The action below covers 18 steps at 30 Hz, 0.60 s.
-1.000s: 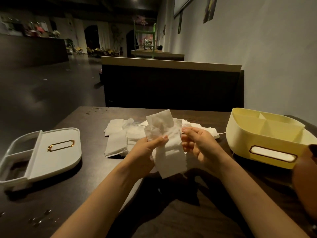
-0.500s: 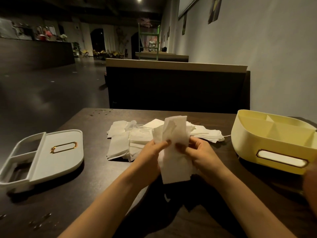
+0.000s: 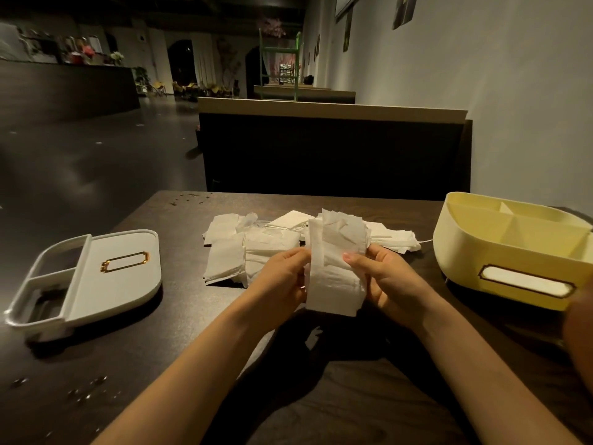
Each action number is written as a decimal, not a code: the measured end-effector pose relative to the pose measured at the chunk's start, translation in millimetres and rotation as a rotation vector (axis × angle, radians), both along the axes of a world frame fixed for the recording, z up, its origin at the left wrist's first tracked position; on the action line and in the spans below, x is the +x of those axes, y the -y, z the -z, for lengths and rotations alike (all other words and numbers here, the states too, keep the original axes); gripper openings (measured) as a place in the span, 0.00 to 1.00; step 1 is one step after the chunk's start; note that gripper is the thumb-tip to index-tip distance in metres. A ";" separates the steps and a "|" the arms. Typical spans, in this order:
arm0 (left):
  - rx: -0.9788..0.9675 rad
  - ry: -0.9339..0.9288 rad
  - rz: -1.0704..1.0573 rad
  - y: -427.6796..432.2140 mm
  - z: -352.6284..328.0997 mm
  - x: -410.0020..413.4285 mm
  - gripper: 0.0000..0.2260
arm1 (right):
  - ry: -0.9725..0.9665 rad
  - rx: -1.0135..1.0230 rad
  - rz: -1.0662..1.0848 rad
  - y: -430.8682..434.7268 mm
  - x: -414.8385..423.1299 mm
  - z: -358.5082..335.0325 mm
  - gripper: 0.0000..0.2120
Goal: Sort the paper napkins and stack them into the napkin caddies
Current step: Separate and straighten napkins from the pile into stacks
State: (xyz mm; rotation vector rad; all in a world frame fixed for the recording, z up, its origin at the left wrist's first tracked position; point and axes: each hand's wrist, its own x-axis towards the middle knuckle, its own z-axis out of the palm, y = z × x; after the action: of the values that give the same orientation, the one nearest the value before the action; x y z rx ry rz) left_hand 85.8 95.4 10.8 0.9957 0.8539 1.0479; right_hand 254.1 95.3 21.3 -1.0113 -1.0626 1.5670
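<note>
From the head camera, two bare hands were up over the dark table [image 3: 160, 364]. The left hand [image 3: 282, 277] had its fingers curled round the left edge of one white paper napkin [image 3: 333, 284]. The right hand [image 3: 388, 277] pinched the right edge, with its thumb on the front. The napkin was off the table, between both hands.

Behind it, a messy pile of white napkins [image 3: 231, 258] lay on the table. I could not count them.

There were two caddies. The white caddy [image 3: 106, 277] sat to the left, with a gold label frame [image 3: 125, 261] on top and two open parts at its left end. The yellow caddy [image 3: 500, 252] sat to the right, with dividers inside and a dark-rimmed label [image 3: 526, 282] on its front. No writing could be read on either label.
</note>
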 end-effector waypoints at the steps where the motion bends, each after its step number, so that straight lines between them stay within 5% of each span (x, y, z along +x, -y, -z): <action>1: 0.002 -0.005 -0.023 -0.5 0.1 0.0 0.09 | -0.005 -0.007 -0.010 0.0 0.2 0.1 0.11; 8: 0.090 -0.123 -0.140 1.2 0.7 0.5 0.07 | 0.055 0.000 -0.021 0.5 0.5 1.9 0.13; 14: -0.038 0.072 0.101 5.7 0.1 3.0 0.17 | 0.133 0.132 0.014 5.2 -5.1 1.6 0.13; 18: 0.039 -0.011 0.060 8.1 2.1 5.2 0.08 | 0.188 0.152 0.014 7.8 -7.7 -1.0 0.16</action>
State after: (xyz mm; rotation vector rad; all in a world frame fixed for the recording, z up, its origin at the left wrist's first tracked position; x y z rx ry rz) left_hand 91.0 87.2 8.6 1.0545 0.8101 1.0123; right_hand 246.4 87.6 22.4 -1.0741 -1.2811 1.3772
